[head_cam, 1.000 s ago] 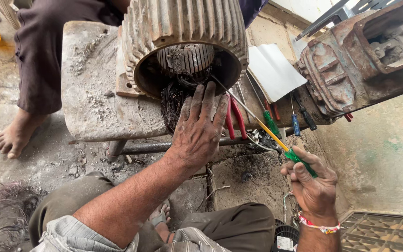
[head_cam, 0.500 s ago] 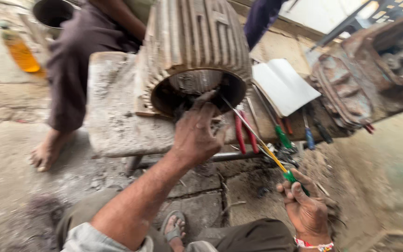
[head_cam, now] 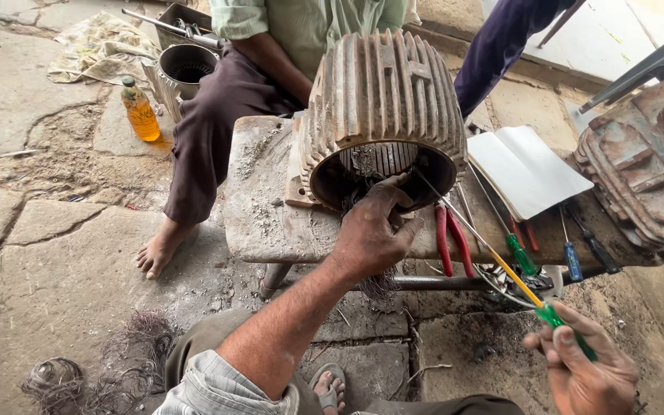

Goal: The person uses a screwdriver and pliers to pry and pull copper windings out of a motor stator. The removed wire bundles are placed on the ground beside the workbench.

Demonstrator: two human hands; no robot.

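Your left hand (head_cam: pixel 370 234) curls closed, seemingly around dark wire, at the 6 o'clock rim of the finned motor housing (head_cam: pixel 382 107) on the bench (head_cam: pixel 263 207), while your right hand (head_cam: pixel 589 373) grips the long screwdriver (head_cam: pixel 493 253), its shaft running toward 10 o'clock into that opening.

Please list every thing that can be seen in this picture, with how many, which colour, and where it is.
motor housing: one, rusty grey, ribbed, lying on the bench
bench: one, dusty grey, centre
pliers: one, red handles, on the bench right of the housing
notebook: one, white, open, on the bench at right
small screwdrivers: two, green and blue handles, bench front edge
second casing: one, rusty, far right
bottle: one, orange liquid, on the floor at left
wire scraps: dark tangle, floor, lower left
seated person: one, green shirt, behind the bench
left hand: at the housing's mouth
right hand: holds the long screwdriver, green-yellow handle
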